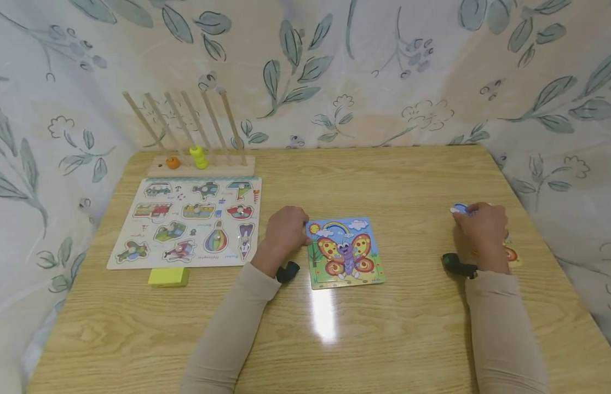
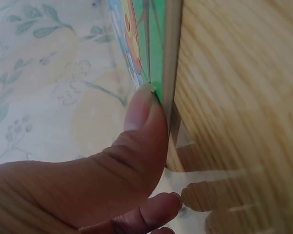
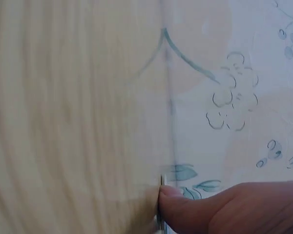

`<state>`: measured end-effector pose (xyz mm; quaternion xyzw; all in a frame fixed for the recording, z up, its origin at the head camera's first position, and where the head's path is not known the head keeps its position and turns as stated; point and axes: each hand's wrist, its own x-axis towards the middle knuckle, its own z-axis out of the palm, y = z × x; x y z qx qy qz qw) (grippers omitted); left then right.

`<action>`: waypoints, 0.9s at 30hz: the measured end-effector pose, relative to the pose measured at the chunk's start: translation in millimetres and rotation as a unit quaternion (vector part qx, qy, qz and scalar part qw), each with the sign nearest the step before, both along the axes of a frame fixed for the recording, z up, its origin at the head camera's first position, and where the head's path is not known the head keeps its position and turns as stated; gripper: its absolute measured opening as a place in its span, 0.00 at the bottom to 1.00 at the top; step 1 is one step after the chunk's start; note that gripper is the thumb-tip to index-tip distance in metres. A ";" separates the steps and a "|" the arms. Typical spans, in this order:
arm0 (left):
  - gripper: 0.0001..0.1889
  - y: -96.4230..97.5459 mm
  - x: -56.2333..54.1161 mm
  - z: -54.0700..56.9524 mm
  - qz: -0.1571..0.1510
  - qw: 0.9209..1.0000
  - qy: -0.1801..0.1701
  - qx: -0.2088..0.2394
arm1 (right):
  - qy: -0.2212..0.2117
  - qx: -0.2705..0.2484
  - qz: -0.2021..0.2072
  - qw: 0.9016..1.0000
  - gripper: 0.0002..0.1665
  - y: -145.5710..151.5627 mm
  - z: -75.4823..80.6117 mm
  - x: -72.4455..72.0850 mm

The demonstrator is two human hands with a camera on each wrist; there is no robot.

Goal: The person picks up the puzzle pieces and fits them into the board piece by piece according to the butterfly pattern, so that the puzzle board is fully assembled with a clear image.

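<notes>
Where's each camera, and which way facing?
Head: on the head, facing forward-down over the table; sleeves, left grip and right grip show.
Left wrist: on that wrist, facing the butterfly puzzle; thumb, fingers show.
Right wrist: on that wrist, facing table, patterned cloth; grip partly shows.
Head and left wrist share the puzzle.

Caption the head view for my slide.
Left grip on the butterfly puzzle, right grip pinching a blue-and-white piece.

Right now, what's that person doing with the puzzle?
The person's left grip holds the left edge of a butterfly puzzle lying on the table. Their right grip pinches a thin piece, mostly hidden, with blue and white showing, at the table's right side. Over to the left lies a vehicle puzzle, which neither grip touches.
</notes>
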<state>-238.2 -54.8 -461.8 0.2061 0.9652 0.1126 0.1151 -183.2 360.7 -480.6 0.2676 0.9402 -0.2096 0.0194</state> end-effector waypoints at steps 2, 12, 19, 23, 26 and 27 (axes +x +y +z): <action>0.25 -0.4 0.2 0.2 0.002 1.000 -0.002 -0.002 | -0.002 0.004 -0.006 1.000 0.41 -1.1 -0.8 -1.6; 0.23 0.4 -0.5 1.4 0.003 1.000 -0.006 0.000 | 0.000 0.017 0.002 1.000 0.43 1.2 -2.5 0.1; 0.25 1.4 -1.1 1.3 0.004 1.000 -0.012 -0.002 | -0.013 0.002 -0.021 1.000 0.40 0.2 -2.3 -2.5; 0.25 1.5 -1.1 0.9 0.006 1.000 -0.017 -0.003 | -0.022 0.009 -0.042 0.999 0.48 2.1 -3.7 -1.4; 0.25 1.9 -1.0 0.9 0.008 1.000 -0.016 -0.004 | -0.022 0.007 -0.046 0.999 0.51 4.1 -5.0 0.6; 0.25 2.1 -1.0 0.9 0.008 1.000 -0.016 -0.004 | -0.019 0.002 -0.047 0.999 0.52 4.8 -5.4 1.1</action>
